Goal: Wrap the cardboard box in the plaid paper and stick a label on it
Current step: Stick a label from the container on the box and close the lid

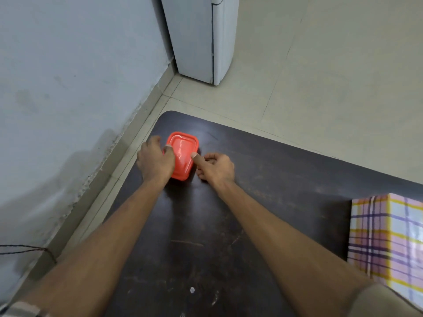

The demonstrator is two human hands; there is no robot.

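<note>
A box covered in plaid paper (pixel 386 239) stands at the right edge of the dark table (pixel 263 202), partly cut off by the frame. Far from it, near the table's far left corner, lies a small orange plastic container with a lid (pixel 184 154). My left hand (pixel 155 162) grips the container's left side, thumb on the lid. My right hand (pixel 215 167) rests beside its right side with fingers curled and the thumb tip touching the lid's edge. No label is visible.
A grey wall (pixel 68 88) runs along the left, close to the table's left edge. A pale cabinet (pixel 201 37) stands on the tiled floor beyond the table. A thin cord (pixel 27 249) hangs at lower left.
</note>
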